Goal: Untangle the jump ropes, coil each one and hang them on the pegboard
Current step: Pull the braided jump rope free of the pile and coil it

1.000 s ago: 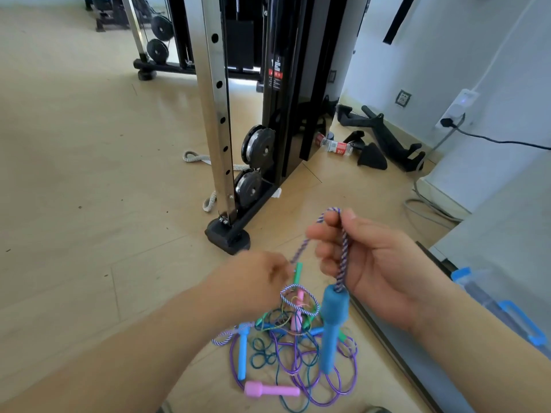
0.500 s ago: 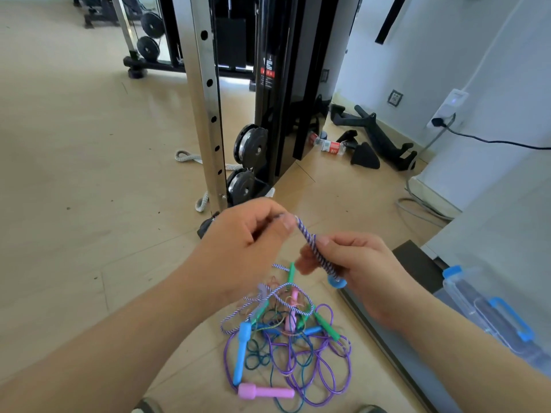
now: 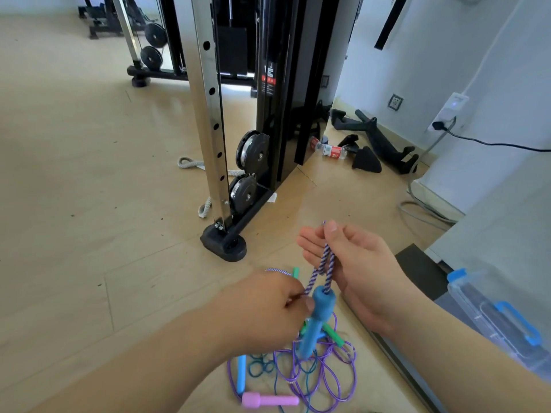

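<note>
Wooden floor (image 3: 74,204), bearing a black cable machine (image 3: 277,84) toward its far edge; clear storage bin (image 3: 492,317) with blue latches at the right. Tangle of jump ropes (image 3: 322,371) lying on the floor near its near edge. Right hand (image 3: 351,263) raised above the tangle, fingers curled, pinching a folded loop of striped rope (image 3: 326,260). Left hand (image 3: 268,305), fingers pinching one strand just beside the dangling blue handle (image 3: 316,320). Pink handle (image 3: 269,400) at the tangle's front.

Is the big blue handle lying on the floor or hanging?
Hanging: the handle dangles roughly upright from the striped rope pinched in the right hand above; the left hand pinches the rope beside its top.
</note>
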Demonstrator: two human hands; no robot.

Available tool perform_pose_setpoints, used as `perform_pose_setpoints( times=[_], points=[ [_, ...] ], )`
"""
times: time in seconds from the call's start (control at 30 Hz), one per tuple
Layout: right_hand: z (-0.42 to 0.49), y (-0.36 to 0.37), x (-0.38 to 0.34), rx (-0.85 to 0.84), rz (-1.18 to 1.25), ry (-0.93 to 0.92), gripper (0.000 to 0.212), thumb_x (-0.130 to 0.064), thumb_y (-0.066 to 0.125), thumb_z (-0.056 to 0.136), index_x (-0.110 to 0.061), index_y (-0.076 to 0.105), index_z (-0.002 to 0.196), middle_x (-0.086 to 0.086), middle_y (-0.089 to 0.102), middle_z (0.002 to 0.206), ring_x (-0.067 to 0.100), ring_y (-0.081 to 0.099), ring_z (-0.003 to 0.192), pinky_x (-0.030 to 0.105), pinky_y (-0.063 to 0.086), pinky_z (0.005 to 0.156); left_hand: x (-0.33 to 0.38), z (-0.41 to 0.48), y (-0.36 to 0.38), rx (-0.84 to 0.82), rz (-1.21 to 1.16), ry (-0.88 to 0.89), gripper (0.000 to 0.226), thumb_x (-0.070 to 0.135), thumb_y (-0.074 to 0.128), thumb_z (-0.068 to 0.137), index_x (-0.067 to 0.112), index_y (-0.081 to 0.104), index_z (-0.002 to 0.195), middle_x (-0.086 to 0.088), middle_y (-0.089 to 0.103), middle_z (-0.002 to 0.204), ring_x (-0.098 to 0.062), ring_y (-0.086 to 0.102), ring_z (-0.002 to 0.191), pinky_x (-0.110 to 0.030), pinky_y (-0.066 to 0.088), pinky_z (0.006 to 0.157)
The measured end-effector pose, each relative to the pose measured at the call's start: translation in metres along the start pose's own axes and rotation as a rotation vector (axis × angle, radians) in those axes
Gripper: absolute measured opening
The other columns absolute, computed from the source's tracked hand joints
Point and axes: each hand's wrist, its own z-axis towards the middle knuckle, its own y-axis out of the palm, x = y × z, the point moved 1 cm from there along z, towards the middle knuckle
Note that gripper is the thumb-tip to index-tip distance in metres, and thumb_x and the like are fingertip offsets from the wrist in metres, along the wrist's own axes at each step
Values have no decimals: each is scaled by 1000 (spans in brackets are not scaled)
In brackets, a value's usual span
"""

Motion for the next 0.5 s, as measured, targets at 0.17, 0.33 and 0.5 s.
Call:
perform_pose_setpoints(
  times=[0.17,0.33,0.5],
  points=[
    [7,-16,5,142,-610,-101,19,-35,59,101,-20,70,97,17,74,102,30,71,90,49,57,86,16,-11,-6,-38,-120,178,38,36,61,99,10,52,72,3,45,58,-9,53,49,-29,42,52],
    [1,-8,3,-120,-348,15,29,-16,50,106,2,67,91,15,77,80,25,63,63,30,52,64,8,-4,-36,491,-299,301,22,31,58,102,23,66,83,-2,53,60,-3,44,53,-27,41,52],
    [-12,6,-10,-343,-35,139,27,-25,64,90,2,66,96,19,67,75,25,53,59,29,47,60,-16,7,-44,550,-319,106,33,44,52,102,21,64,81,-14,53,65,-17,44,56,-36,44,59]
  ],
)
